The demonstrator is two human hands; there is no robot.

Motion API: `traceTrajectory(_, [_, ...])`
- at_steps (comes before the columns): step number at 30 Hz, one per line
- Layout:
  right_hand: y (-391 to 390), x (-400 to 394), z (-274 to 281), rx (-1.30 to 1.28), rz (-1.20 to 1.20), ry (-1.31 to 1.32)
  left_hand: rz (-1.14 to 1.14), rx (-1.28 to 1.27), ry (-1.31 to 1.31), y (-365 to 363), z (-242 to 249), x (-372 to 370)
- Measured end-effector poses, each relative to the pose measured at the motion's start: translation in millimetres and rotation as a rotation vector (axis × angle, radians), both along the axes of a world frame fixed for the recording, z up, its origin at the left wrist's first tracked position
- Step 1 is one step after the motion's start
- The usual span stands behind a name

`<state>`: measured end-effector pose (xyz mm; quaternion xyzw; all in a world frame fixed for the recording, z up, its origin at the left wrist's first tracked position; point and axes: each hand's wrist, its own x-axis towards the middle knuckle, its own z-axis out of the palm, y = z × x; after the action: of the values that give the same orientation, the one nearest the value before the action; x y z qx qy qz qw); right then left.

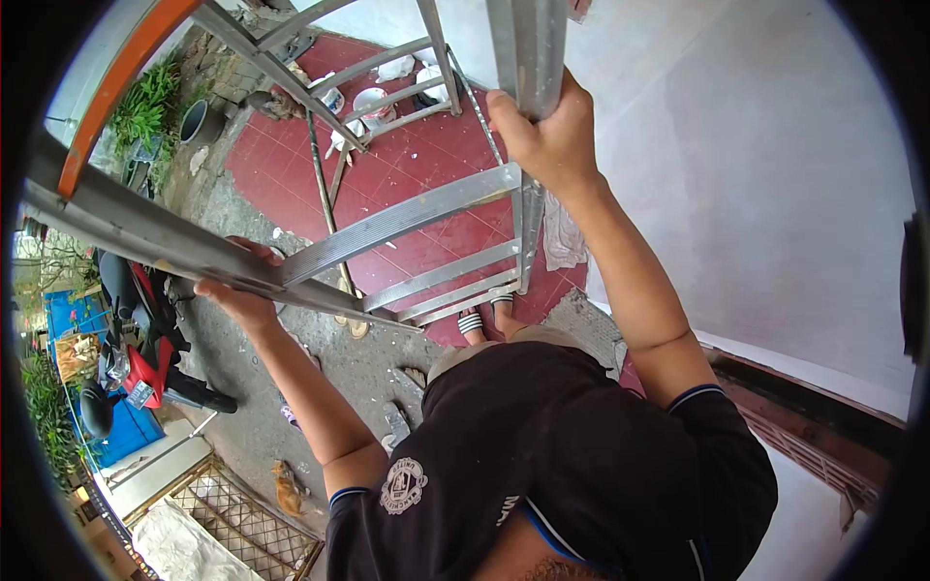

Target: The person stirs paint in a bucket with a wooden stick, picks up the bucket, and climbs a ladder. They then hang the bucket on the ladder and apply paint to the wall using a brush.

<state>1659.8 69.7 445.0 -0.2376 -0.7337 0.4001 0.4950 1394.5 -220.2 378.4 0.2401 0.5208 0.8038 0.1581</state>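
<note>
An aluminium stepladder stands in front of me on the red tiled floor, its flat ribbed steps between two side rails. My left hand is closed around the left rail, and the fingertips show on its far side. Higher up, my right hand grips the right rail, with the thumb across the front and the other fingers partly hidden behind. Both feet, in striped sandals, are on the floor just behind the ladder's lowest steps. An orange strip runs along the ladder's top at upper left.
A white wall rises close on my right. Beyond the ladder are a white bucket and a long pole. At left stand a red and black motorbike and a dark pot. An orange cat is on the concrete.
</note>
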Motion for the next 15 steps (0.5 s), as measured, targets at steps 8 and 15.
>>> traceTrajectory(8, [1.2,4.1,1.1,0.046,-0.006,-0.025,0.101,-0.122,0.199,8.8,9.2,6.1])
traceTrajectory(15, [-4.9,9.4,22.1,-0.033,-0.012,-0.005,0.081,-0.127,0.199,14.6,25.7,12.0])
